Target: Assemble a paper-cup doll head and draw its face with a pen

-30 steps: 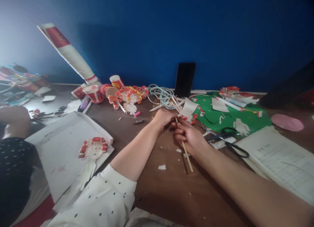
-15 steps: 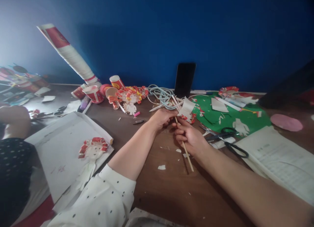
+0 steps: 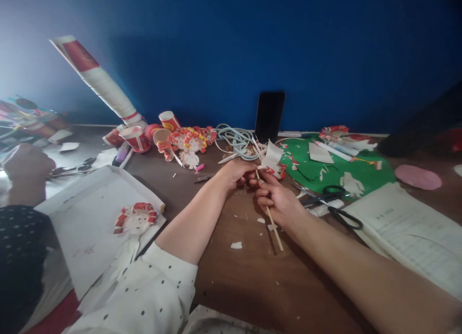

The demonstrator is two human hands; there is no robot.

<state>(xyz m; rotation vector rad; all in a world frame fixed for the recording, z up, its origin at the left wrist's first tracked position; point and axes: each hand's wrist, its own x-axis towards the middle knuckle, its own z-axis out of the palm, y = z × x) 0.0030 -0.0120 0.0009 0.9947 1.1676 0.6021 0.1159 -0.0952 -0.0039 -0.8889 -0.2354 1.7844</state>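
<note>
Head view: the right hand (image 3: 283, 201) grips a thin wooden stick (image 3: 274, 228) between curled fingers. The left hand (image 3: 238, 173) is bent at its upper end; whether it pinches anything cannot be told. The stick slants above the brown tabletop (image 3: 238, 286). Judged light, stiff, not slippery, liable to snap; best held near mid-length. Appearance: pale, straight, plain.

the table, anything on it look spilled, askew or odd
The cup stack at the back left: it leans steeply instead of standing upright, though the view may exaggerate this. Loose paper scraps also litter the table near the stick in the right hand. No liquid spill is visible.
</note>
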